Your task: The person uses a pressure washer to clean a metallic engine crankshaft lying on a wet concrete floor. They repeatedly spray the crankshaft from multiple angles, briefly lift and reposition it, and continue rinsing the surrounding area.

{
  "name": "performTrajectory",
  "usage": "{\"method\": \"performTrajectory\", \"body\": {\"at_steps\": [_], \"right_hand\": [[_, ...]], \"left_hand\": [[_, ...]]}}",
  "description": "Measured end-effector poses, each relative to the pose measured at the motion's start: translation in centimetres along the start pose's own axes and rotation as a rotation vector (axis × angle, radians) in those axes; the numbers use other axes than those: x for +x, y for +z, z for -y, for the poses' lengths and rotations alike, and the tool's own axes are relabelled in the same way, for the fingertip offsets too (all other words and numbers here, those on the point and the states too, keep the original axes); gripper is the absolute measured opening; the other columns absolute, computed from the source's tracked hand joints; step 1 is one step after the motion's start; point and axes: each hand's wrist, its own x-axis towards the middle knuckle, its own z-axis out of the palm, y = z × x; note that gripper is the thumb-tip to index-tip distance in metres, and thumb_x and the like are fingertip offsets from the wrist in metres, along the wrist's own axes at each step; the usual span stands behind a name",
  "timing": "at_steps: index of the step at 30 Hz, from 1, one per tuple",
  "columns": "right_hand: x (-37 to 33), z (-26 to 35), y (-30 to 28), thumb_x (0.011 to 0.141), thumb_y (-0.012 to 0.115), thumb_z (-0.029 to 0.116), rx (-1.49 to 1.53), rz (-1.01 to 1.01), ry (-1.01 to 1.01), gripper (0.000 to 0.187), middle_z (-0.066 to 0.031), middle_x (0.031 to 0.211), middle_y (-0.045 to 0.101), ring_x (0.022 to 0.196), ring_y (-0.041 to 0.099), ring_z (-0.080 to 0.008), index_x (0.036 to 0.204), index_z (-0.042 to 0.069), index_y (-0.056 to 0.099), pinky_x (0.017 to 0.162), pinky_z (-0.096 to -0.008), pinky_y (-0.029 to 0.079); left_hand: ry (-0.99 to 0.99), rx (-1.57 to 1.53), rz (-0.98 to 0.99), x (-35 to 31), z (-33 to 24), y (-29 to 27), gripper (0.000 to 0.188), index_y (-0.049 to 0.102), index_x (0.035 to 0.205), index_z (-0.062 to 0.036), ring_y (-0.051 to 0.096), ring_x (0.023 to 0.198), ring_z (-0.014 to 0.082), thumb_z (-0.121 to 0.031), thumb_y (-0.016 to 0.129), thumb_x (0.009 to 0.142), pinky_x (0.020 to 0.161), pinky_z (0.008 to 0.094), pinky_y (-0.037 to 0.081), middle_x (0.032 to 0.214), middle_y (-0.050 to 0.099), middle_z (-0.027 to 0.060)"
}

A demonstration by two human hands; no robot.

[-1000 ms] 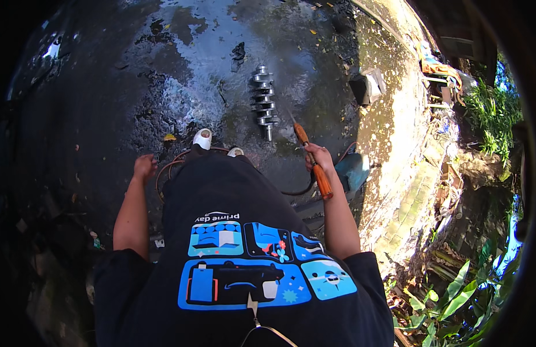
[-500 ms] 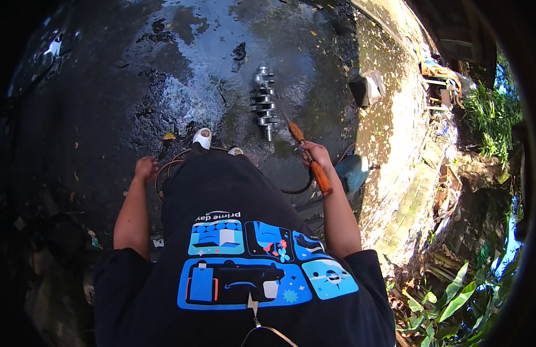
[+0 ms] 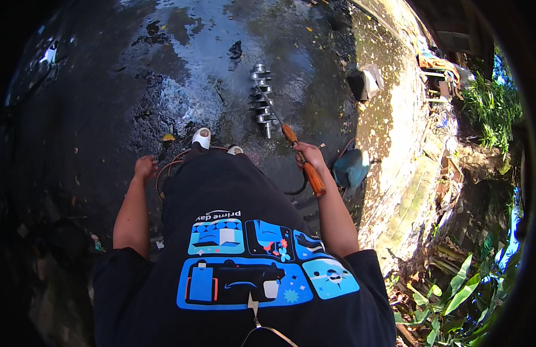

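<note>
My right hand (image 3: 309, 156) is wrapped round a spray lance (image 3: 289, 133) with orange grips, held out in front of my right side. Its thin metal tube points up and left across a shiny crankshaft (image 3: 261, 104), which lies lengthwise on the wet, dark ground (image 3: 221, 34). From this view I cannot tell whether the tip touches the metal. My left hand (image 3: 145, 168) hangs at my left side with its fingers curled in, nothing visible in them. Beside it a reddish hose (image 3: 164, 168) loops near my feet.
A blue-green container (image 3: 351, 169) stands just right of my right hand. Farther right are a pale box-like block (image 3: 369, 82) and a sunlit strip of ground. Green plants (image 3: 458, 292) grow at the lower right. A white shoe (image 3: 202, 137) shows below my shirt.
My right hand has shifted slightly left with the spray lance, whose tube now overlaps the crankshaft. My left hand has barely moved.
</note>
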Motion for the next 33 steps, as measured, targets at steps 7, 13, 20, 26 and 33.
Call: {"method": "performTrajectory", "body": {"at_steps": [7,13,20,26,33], "right_hand": [[0.5,0.4,0.0,0.083,0.058,0.015,0.058,-0.098,-0.018,0.012,-0.0035,0.055,0.049,0.038,0.044,-0.0141,0.093,0.008,0.06,0.036,-0.0283,0.036],[0.8,0.6,-0.5,0.084,0.058,0.018,0.07,-0.095,0.001,0.017,-0.0029,0.056,0.049,0.038,0.044,-0.014,0.1,0.012,0.059,0.033,-0.0288,0.034],[1.2,0.6,-0.8,0.084,0.059,0.016,0.092,-0.032,0.003,0.02,-0.0023,0.055,0.049,0.039,0.044,-0.013,0.104,0.011,0.059,0.034,-0.0276,0.034],[1.8,-0.3,-0.5,0.083,0.059,0.016,0.088,-0.093,-0.053,0.023,-0.0021,0.056,0.05,0.04,0.045,-0.0127,0.106,0.01,0.061,0.035,-0.0272,0.035],[1.5,-0.6,-1.0,0.084,0.058,0.016,0.058,-0.093,-0.054,0.026,-0.0024,0.056,0.05,0.039,0.046,-0.014,0.108,0.009,0.06,0.035,-0.0286,0.035]], "left_hand": [[-0.024,0.014,0.006,-0.2,-0.8,0.2,0.029,0.053,0.111,-0.0118,0.056,0.075,0.0153,-0.029,0.051,0.087,0.071,0.037,0.044,0.092,0.06,0.0022],[-0.012,0.022,0.0,0.5,0.0,-0.2,0.029,0.054,0.11,-0.0123,0.056,0.074,0.0151,-0.03,0.05,0.088,0.069,0.0378,0.045,0.092,0.06,0.0023],[-0.017,0.025,-0.009,0.4,0.4,-0.1,0.029,0.055,0.111,-0.014,0.057,0.077,0.0151,-0.03,0.049,0.088,0.071,0.038,0.045,0.094,0.061,0.0019],[-0.024,0.028,0.007,0.1,0.4,0.0,0.03,0.054,0.113,-0.0147,0.056,0.078,0.0149,-0.03,0.05,0.088,0.072,0.0377,0.044,0.095,0.06,0.0016],[-0.025,0.03,0.0,-0.2,0.1,0.1,0.03,0.055,0.113,-0.0137,0.056,0.078,0.0151,-0.03,0.05,0.088,0.072,0.0375,0.044,0.094,0.061,0.0024]]}}
